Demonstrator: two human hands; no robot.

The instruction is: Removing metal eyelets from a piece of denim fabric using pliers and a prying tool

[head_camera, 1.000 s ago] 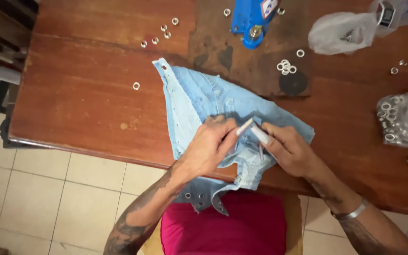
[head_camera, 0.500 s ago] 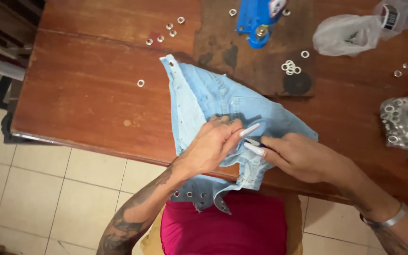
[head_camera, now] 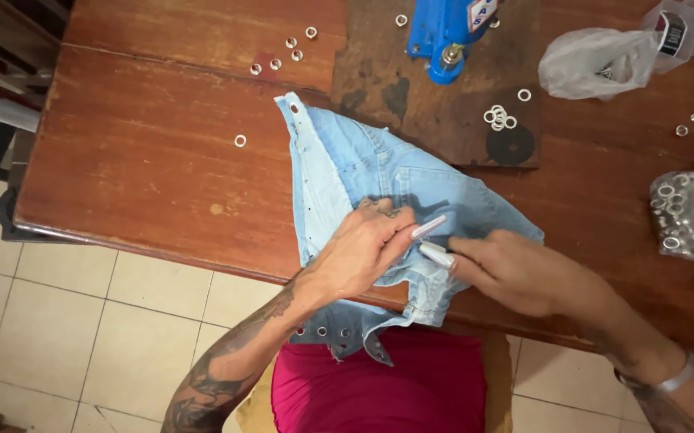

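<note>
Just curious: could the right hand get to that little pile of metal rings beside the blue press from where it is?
Probably yes: the right hand rests on the denim garment, and only bare board lies between it and the rings.

Soft, even light is falling from above, keeping the scene fairly bright. The worktop (head_camera: 138,160) is showing a dull sheen rather than hard glare, strongest left of the left hand (head_camera: 363,252). Faint shadows are lying under both hands, the right hand (head_camera: 507,269) included. Focus is holding sharp around the hands. Lines are bowing slightly toward the frame edges, and the far corners are looking a little softer.
</note>
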